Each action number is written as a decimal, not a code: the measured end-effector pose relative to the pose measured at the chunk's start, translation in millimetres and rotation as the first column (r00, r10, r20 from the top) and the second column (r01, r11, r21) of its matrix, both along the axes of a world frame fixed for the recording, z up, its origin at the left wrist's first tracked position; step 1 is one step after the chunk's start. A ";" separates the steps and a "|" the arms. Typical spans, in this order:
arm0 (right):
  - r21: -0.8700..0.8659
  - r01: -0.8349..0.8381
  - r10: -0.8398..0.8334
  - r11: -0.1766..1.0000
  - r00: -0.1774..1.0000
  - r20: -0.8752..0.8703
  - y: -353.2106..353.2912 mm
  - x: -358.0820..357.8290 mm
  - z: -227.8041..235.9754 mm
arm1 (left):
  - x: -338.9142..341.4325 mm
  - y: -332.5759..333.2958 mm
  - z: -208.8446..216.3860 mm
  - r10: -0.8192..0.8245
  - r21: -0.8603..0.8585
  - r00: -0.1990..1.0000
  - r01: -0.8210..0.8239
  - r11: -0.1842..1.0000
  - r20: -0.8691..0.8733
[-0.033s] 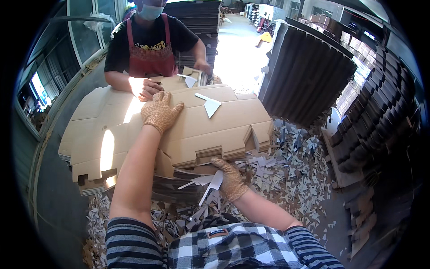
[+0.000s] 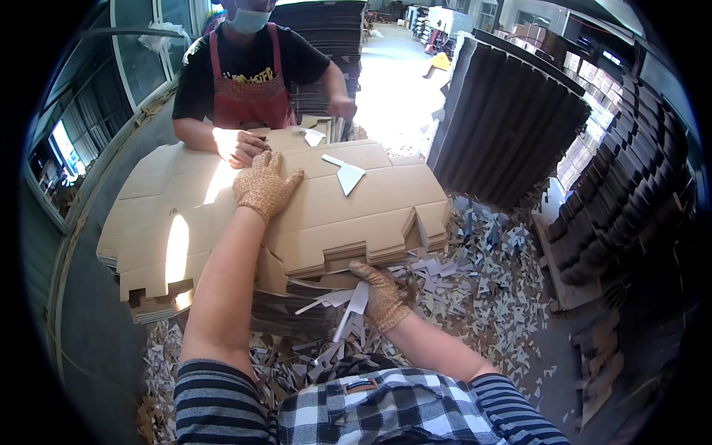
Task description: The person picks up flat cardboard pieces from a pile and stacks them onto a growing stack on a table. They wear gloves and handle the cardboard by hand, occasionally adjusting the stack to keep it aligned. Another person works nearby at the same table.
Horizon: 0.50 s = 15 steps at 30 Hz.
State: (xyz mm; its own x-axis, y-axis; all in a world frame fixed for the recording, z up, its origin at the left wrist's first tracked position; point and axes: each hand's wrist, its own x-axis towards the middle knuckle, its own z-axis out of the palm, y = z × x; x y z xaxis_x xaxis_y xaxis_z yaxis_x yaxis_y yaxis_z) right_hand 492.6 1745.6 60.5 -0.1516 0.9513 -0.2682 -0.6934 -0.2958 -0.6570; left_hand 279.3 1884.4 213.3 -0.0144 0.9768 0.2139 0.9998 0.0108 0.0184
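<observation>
A stack of flat, die-cut brown cardboard sheets [image 2: 319, 230] lies in front of me, with notched edges. My left hand [image 2: 265, 189], in a patterned tan glove, rests flat on its top sheet with the fingers spread. Down at the near edge, my right hand [image 2: 382, 300] in a matching glove is closed around white-faced cardboard scraps [image 2: 354, 304]; part of its grip is hidden. One loose white scrap [image 2: 349, 179] lies on the top sheet, to the right of my left hand.
Across the stack stands a co-worker in a red apron [image 2: 248, 104], one hand [image 2: 241, 147] on the cardboard beside my left fingertips. Cardboard offcuts [image 2: 489, 274] litter the floor. Tall dark stacks [image 2: 504, 122] rise at the right, one on a pallet [image 2: 567, 278].
The co-worker's hand at the far edge has shifted slightly right. Scraps at my right hand have swung a little. Both my hands stay in place.
</observation>
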 end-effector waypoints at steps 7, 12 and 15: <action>0.015 0.015 -0.014 1.000 0.998 -0.062 0.9 -4.1 6.5 | 6.9 3.6 -1.1 0.017 -0.001 1.000 -0.017 1.000 0.012; 0.115 -0.045 0.010 0.992 0.958 0.287 2.7 -2.8 38.1 | -4.2 8.1 -11.5 0.022 0.034 0.999 -0.023 0.999 0.049; 0.326 -0.047 -0.077 0.944 0.931 0.357 8.6 5.7 -0.4 | 5.3 4.0 -4.3 0.028 0.023 0.999 -0.029 0.999 0.046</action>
State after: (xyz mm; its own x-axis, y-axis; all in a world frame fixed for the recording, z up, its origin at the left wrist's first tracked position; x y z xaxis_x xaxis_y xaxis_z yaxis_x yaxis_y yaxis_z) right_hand 498.3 1754.2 60.1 -0.0889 0.9958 0.0213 -0.3941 -0.0155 -0.9190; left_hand 284.7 1888.4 209.0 -0.0521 0.9706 0.2351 0.9972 0.0379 0.0646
